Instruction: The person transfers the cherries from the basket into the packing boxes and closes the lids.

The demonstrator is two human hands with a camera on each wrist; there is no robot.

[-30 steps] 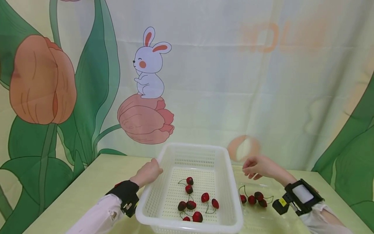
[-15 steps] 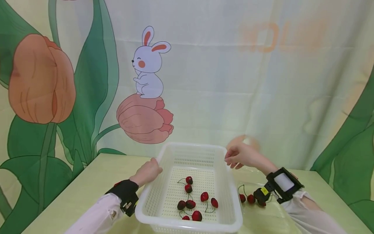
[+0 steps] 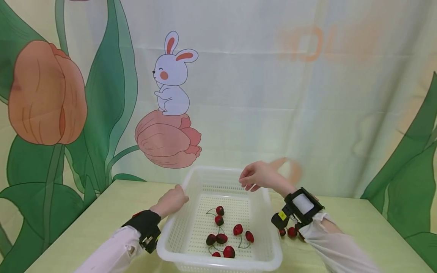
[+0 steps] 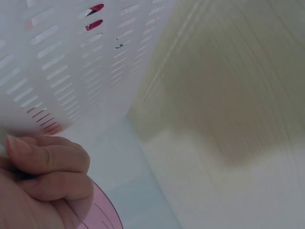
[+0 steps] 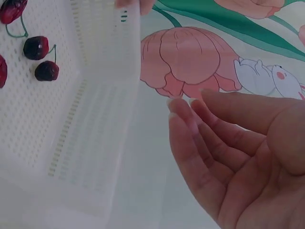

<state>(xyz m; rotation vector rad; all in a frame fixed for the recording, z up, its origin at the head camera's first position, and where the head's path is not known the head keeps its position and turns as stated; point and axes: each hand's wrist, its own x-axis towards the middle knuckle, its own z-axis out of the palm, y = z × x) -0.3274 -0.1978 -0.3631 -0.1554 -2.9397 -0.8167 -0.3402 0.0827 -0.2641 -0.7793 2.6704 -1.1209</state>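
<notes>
A white plastic basket (image 3: 191, 260) stands on the table (image 3: 112, 214) in front of the person, its floor and sides pierced with holes. The person's left hand (image 3: 172, 200) grips the basket's rim on the left side, toward the far end, with the fingers folded in tightly. The right hand (image 3: 261, 176) hangs by the basket's far right corner, with a gap between its fingertips and the rim; its fingers are gently bent, the thumb tip stands close to theirs, and I can see nothing in its hold.

Eight dark red cherries lie on the basket's floor, joined in twos by thin green stems. One pair (image 3: 219, 216) is near the basket's middle, a second pair (image 3: 222, 238) lies nearer the person, a third pair (image 3: 249, 237) is toward the basket's right wall, and the last pair (image 3: 229, 252) sits by the near wall. More cherries (image 3: 291, 232) lie just outside the basket to its right, partly hidden by the black wrist camera (image 3: 302, 206) on the right arm, so I can't count them.

Behind the basket hangs a pale cloth (image 3: 239, 94) printed with a white rabbit (image 3: 172, 85) on a pink tulip (image 3: 164, 140).
</notes>
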